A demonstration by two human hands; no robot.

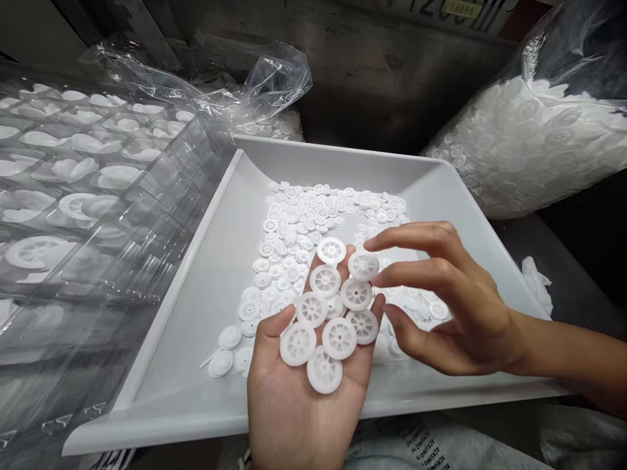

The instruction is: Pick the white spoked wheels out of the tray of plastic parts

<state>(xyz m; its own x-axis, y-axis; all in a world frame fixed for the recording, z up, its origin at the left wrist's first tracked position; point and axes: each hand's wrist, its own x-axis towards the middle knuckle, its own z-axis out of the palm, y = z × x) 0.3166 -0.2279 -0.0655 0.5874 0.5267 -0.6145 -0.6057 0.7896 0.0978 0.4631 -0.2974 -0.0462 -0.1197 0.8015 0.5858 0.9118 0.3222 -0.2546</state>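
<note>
My left hand lies palm up over the front of a white tray, with several small white plastic wheels spread on its palm and fingers. The wheels are round and spoked, with a small hub hole. My right hand comes in from the right, its fingers apart and curved. Its index and middle fingertips are at the edge of one white wheel near the left fingertips; whether they grip it I cannot tell. Beneath both hands, many more loose white wheels cover the tray floor.
At left stand clear plastic compartment trays filled with white parts. A clear bag full of white wheels sits at the right behind the tray. Crumpled clear plastic film lies at the back. Printed grey fabric shows below the tray.
</note>
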